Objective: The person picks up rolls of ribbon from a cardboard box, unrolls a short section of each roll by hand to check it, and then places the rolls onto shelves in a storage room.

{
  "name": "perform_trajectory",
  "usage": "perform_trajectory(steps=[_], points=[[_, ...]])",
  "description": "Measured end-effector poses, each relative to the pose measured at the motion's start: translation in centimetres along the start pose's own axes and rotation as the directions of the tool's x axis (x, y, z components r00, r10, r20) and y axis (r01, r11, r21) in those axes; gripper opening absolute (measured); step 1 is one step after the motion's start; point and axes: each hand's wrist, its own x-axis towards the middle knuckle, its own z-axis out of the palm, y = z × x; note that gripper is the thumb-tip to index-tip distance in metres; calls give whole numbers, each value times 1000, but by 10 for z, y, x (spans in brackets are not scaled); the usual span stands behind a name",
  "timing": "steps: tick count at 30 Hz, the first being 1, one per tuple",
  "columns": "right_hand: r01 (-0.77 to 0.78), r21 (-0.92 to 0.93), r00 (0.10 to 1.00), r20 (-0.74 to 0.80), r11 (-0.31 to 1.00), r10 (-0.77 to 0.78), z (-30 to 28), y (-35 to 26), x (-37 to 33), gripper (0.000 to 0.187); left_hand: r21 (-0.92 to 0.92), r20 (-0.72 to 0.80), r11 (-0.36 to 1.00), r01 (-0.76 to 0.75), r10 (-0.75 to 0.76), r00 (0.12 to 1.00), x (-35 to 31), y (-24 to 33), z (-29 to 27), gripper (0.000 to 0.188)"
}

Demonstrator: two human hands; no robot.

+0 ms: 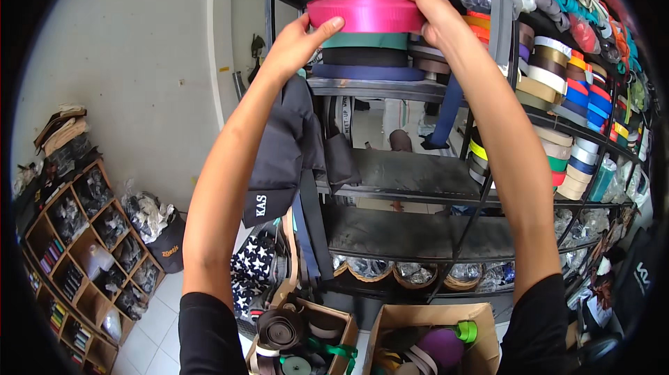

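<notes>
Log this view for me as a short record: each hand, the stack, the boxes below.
Left hand: grips the pink roll at its left end, thumb in front
Right hand: holds the pink roll's right end
Stack beneath, top down: green roll, black roll, navy roll
Pink-to-green contact: cannot tell
Stack support: black shelf
Left box: dark brown roll, among others
Right box: purple item, bright green coil

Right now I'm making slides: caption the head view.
Left hand and right hand grip a pink webbing roll above teal, black, navy rolls.
</notes>
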Motion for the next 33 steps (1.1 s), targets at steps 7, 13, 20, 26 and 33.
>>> perform_trajectory(steps=[7,13,20,26,33], points=[[-9,119,997,-76,993,18,3,42,68,26,71,88,994,87,-94,992,76,-37,-2,87],[-15,-352,998,-65,936,-9,-36,89,117,55,107,163,991,75,-92,982,100,-89,28,78],[-72,-639,977,108,765,183,-15,65,75,71,-13,-170,1000,2,-4,985,99,-112,28,84],[38,-821,993,-34,570,-115,-24,84,110,77,-80,21,994,68,-67,998,99,-105,26,75],[21,-856,998,-9,517,-57,-20,81,104,81,-109,39,994,6,-2,999,93,-106,26,69]])
